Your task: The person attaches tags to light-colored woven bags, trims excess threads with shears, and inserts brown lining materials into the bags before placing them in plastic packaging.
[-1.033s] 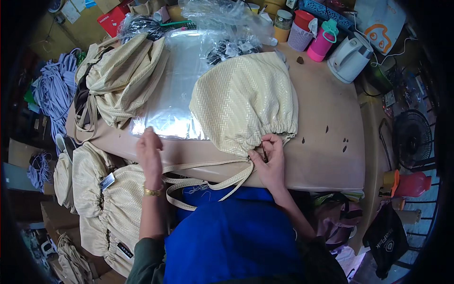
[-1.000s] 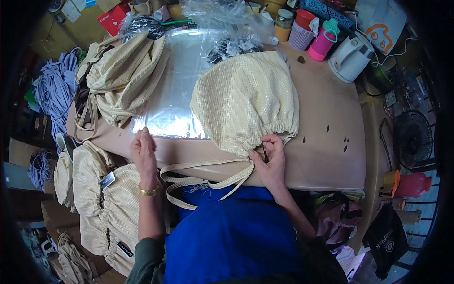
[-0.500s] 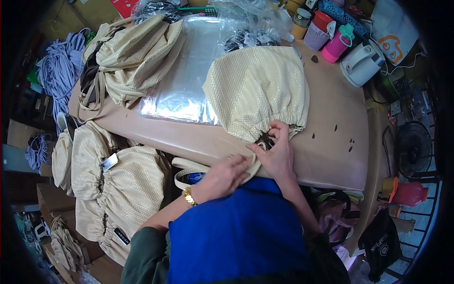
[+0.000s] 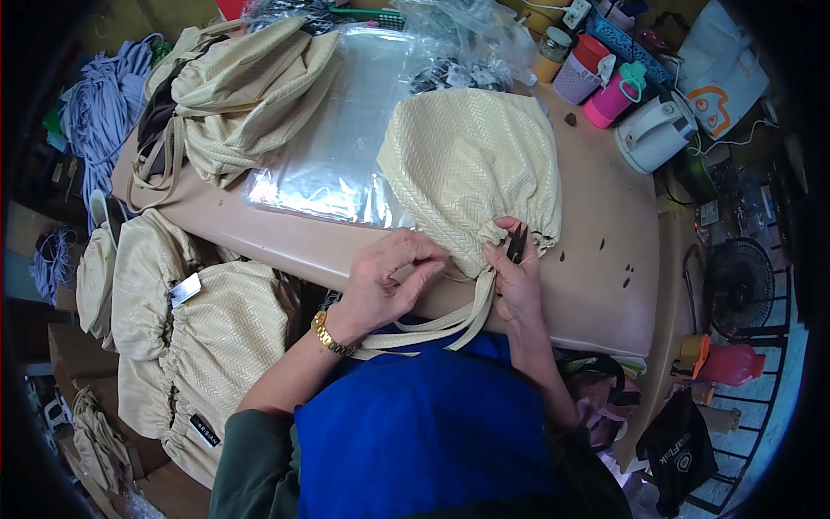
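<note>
A cream woven-pattern drawstring bag (image 4: 471,156) lies on the table with its gathered mouth toward me. My right hand (image 4: 519,284) is closed at that mouth, holding dark thread snips (image 4: 517,244) whose tips point away from me. Just left of it, my left hand (image 4: 391,278) has its thumb and fingertips drawn together beside the bag's edge. A thin thread seems to run near those fingertips, but what they pinch is too fine to make out. Cream straps (image 4: 432,327) hang from the bag's mouth, over the table edge and against my blue apron (image 4: 415,415).
Clear plastic bags (image 4: 333,130) lie flat left of the bag, with more cream bags (image 4: 251,95) piled beyond. Finished-looking cream bags (image 4: 229,311) stand at lower left. A white kettle (image 4: 653,130), a pink bottle (image 4: 614,97) and a jar (image 4: 553,52) line the far right. A fan (image 4: 739,281) stands beyond.
My left hand has pulled back leftward from the straps and lifted. The dark snips now show in my right hand. The straps hang farther into view below the bag.
</note>
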Motion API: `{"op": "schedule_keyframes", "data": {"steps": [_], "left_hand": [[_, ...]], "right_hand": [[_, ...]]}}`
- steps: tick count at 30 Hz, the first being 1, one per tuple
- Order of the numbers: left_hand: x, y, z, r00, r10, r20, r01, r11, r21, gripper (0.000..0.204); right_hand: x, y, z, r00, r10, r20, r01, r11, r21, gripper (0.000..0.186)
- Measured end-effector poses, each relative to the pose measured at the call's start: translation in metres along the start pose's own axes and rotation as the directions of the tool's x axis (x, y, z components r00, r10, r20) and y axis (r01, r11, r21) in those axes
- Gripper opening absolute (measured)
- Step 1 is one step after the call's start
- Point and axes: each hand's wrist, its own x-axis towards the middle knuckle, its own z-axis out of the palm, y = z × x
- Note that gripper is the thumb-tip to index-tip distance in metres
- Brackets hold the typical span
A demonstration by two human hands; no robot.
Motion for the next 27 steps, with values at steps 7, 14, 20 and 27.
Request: {"op": "schedule_keyframes", "data": {"steps": [7,14,20,27], "left_hand": [[0.011,-0.031,0.04,0.968,-0.203,0.144,0.231,0.949,-0.215,0.042],[-0.003,-0.044,0.06,0.99,-0.138,-0.013,0.135,0.981,-0.136,0.029],[-0.005,-0.042,0.055,0.977,-0.213,-0.02,0.205,0.958,-0.202,0.006],[-0.003,-0.051,0.04,0.96,-0.254,0.12,0.279,0.917,-0.285,0.01]], "right_hand": [[-0.007,0.006,-0.004,0.975,0.179,-0.132,-0.151,0.968,0.201,0.031],[-0.007,0.005,0.0,0.973,0.182,-0.144,-0.154,0.97,0.189,0.03],[-0.011,0.017,-0.002,0.993,0.014,-0.118,-0.018,0.999,-0.034,0.028],[-0.025,-0.024,-0.002,0.997,0.013,0.07,0.05,0.565,-0.823,0.039]]}}
